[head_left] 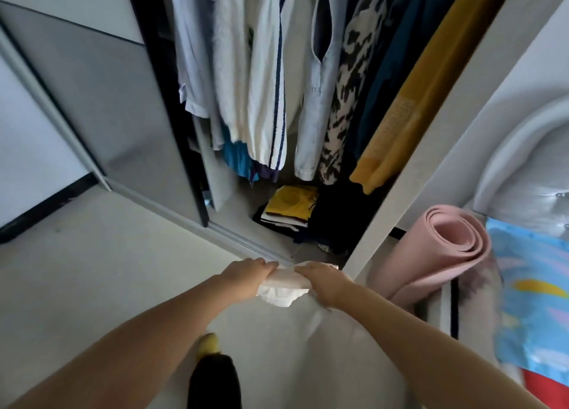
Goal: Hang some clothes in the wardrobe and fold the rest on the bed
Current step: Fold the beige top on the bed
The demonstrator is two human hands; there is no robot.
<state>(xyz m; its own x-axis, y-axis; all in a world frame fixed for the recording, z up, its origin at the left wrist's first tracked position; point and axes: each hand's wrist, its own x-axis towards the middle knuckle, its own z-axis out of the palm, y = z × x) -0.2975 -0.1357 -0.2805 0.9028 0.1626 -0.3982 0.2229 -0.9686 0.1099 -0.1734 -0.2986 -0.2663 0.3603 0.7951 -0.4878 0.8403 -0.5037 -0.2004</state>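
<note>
I stand facing the open wardrobe [397, 193]. My left hand [246, 274] and my right hand [323, 280] both grip a bunched pale pink and white garment [283, 288] at waist height, side by side, just in front of the wardrobe's bottom rail. Its white cloth hangs down below my right forearm. Several clothes hang inside: a white top with navy stripes [268, 85], a pale blue shirt [317, 94], a black-and-cream patterned piece [345, 100] and a mustard garment [409, 100]. A folded stack with a yellow top [291, 203] lies on the wardrobe floor.
The grey sliding door [117, 100] is pushed to the left. A rolled pink mat [437, 257] leans by the wardrobe's right side panel. The bed with its blue patterned sheet [535, 291] and grey padded headboard [523, 149] is on the right. My foot in a yellow slipper [207, 344] is below.
</note>
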